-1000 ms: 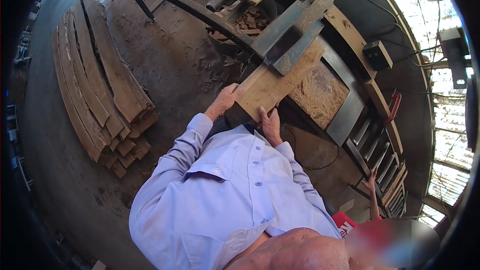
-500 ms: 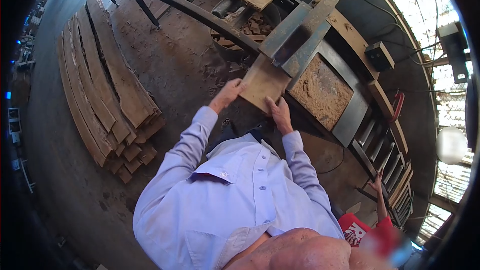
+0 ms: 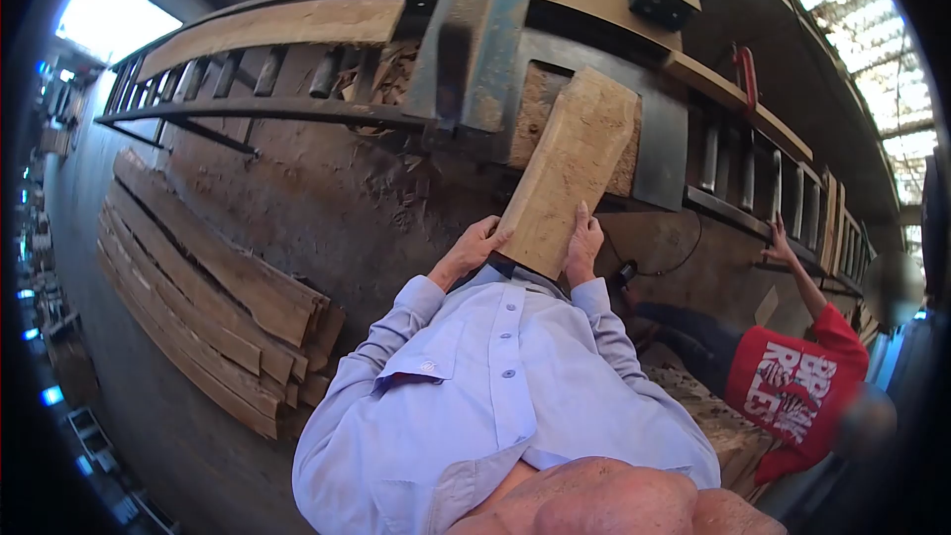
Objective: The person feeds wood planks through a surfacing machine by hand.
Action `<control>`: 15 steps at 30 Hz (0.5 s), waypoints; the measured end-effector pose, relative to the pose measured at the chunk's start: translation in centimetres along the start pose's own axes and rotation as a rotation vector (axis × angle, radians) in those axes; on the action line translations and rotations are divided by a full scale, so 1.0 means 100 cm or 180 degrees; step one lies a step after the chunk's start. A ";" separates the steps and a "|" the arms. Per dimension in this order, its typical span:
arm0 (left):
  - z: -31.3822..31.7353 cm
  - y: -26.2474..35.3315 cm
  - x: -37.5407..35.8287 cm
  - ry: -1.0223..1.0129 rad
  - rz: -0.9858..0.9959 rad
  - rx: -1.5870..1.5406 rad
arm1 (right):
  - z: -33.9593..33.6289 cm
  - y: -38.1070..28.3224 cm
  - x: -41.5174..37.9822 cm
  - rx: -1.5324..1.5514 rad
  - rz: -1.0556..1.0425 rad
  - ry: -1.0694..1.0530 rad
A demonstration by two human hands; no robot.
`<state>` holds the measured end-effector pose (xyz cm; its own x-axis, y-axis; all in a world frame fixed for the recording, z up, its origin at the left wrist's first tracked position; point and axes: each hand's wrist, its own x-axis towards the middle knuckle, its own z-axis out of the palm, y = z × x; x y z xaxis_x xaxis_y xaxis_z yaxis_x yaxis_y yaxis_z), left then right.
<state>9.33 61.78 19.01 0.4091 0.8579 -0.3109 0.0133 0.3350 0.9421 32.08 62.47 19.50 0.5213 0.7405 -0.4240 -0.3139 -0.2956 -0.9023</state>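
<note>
A short, wide wooden board [image 3: 573, 163] is held between my two hands in front of my body. My left hand [image 3: 474, 250] grips its left edge near the close end, fingers wrapped at the side. On the opposite edge, my right hand [image 3: 583, 243] clasps the board with the thumb on the top face. The board's far end overlaps the sawdust-covered panel [image 3: 532, 119] of the machine table in this view. Just left of that end stands the blue-grey metal saw housing [image 3: 466, 59].
A roller conveyor [image 3: 287, 114] with a long plank [image 3: 287, 25] runs off left. Stacked rough planks [image 3: 198, 287] lie on the floor at left. A red clamp [image 3: 745, 79] grips the fence. A person in a red shirt [image 3: 802, 391] reaches to the right-hand rollers [image 3: 748, 170].
The board has come out from under the saw housing and now shows its full length. My view has turned right, bringing more of the person in red into sight.
</note>
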 end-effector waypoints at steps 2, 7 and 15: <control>0.016 0.038 0.009 -0.0254 -0.0151 -0.0120 | -0.021 -0.006 0.010 0.0076 -0.0100 0.0240; 0.035 0.048 0.042 -0.0717 -0.0504 -0.0068 | -0.065 -0.051 0.051 0.0047 -0.0621 0.0960; -0.023 0.005 0.026 0.0271 -0.1164 0.0175 | -0.128 -0.079 0.150 0.0330 -0.0691 0.1779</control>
<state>8.33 65.02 18.43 0.2910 0.7156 -0.6350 0.1942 0.6057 0.7716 52.52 68.22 19.27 0.9110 0.3400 -0.2335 -0.2148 -0.0923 -0.9723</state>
